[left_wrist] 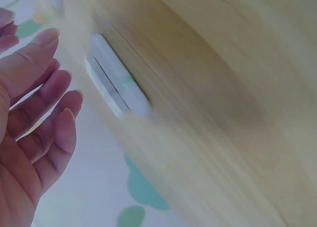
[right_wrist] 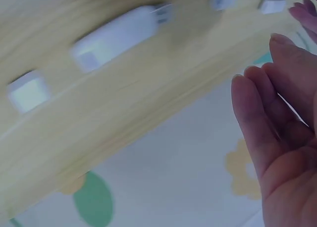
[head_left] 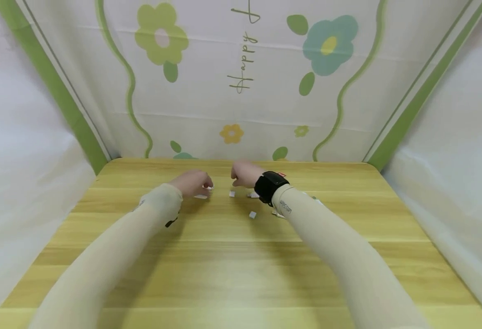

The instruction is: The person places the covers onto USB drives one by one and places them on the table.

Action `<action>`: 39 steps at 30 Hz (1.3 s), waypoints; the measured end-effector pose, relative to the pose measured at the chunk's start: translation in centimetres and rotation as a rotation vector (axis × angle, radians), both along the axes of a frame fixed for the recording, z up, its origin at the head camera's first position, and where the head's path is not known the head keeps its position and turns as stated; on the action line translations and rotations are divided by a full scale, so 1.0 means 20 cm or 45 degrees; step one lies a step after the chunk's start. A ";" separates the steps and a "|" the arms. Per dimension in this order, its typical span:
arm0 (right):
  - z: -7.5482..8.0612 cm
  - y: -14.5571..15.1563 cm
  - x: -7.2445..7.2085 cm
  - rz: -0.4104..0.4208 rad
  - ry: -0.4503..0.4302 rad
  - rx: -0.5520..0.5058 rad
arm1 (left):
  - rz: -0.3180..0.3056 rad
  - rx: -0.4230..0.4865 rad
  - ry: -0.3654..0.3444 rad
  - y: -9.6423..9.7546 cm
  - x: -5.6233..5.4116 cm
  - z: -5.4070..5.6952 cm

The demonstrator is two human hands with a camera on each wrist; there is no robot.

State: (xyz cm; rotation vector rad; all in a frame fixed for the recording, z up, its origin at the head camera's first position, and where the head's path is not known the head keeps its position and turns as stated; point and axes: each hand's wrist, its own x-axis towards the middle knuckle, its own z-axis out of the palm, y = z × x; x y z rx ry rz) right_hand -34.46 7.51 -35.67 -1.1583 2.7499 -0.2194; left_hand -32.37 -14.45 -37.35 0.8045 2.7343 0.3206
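My left hand (head_left: 192, 183) hovers over the table's far half with fingers loosely bent and nothing between them. Close by its fingers, two slim white sticks (left_wrist: 119, 73) lie side by side in the left wrist view. To the right, my right hand (head_left: 244, 174) is also raised, its fingers (right_wrist: 247, 98) gently curved and no object in them. A white USB stick (right_wrist: 116, 36) with a metal plug lies near it on the wood. Small white cap-like pieces lie around it, one between the hands (head_left: 232, 194) and another nearer the front (head_left: 252, 214).
More small items, including a thin pale piece (head_left: 279, 214) and a red-edged one (head_left: 282, 174), lie near the right wrist and are partly hidden by it. The wooden table (head_left: 232, 274) ends against a flowered white cloth (head_left: 208, 91); white cloth hangs at both sides.
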 end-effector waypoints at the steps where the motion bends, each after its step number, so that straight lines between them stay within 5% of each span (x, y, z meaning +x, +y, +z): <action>1: 0.00 0.03 0.00 -0.009 0.003 0.014 | -0.006 -0.005 -0.001 0.03 0.00 0.00; 12: -0.13 0.26 0.03 -0.047 0.000 0.059 | -0.081 0.024 0.038 0.23 -0.04 -0.05; 29: -0.21 0.35 0.09 -0.149 -0.021 0.028 | -0.124 0.034 0.085 0.31 -0.12 -0.20; 39: -0.20 0.31 0.12 -0.130 0.049 0.063 | -0.218 -0.089 0.216 0.36 -0.05 -0.15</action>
